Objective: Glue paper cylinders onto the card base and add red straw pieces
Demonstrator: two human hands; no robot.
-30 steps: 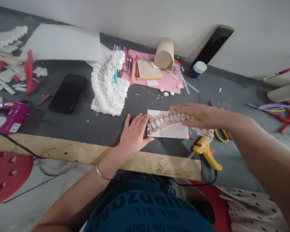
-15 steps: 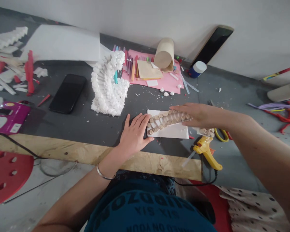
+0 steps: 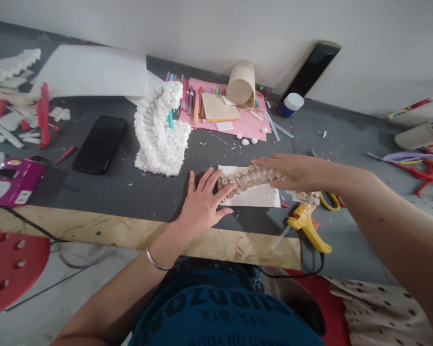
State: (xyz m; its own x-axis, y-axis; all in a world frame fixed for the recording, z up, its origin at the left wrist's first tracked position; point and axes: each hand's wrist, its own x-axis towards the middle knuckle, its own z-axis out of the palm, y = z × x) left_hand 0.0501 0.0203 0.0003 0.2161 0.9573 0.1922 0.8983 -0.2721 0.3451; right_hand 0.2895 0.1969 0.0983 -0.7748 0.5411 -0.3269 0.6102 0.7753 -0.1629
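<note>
Since half a second ago, your left hand (image 3: 202, 205) has shifted a little: its index finger, which was beside the left end of the curved piece (image 3: 250, 178) with beige rolls, now lies over that end. Your right hand (image 3: 290, 169) stays at the other end. The curved piece is at the centre of the frame, slightly to the right, upon a white board (image 3: 263, 196) on the dark table (image 3: 162, 199). Your left hand is spread and does not grasp anything. Your right hand covers the right end, with fingers at its upper and lower sides; I cannot tell if it grips the piece or only rests there. Below your right hand, to the right of centre, lies a yellow glue gun (image 3: 307, 225), near the yellow handle of scissors (image 3: 330, 202). Left of centre stands a white, rough-textured model (image 3: 157, 137), and farther left lies a black phone (image 3: 100, 144).
</note>
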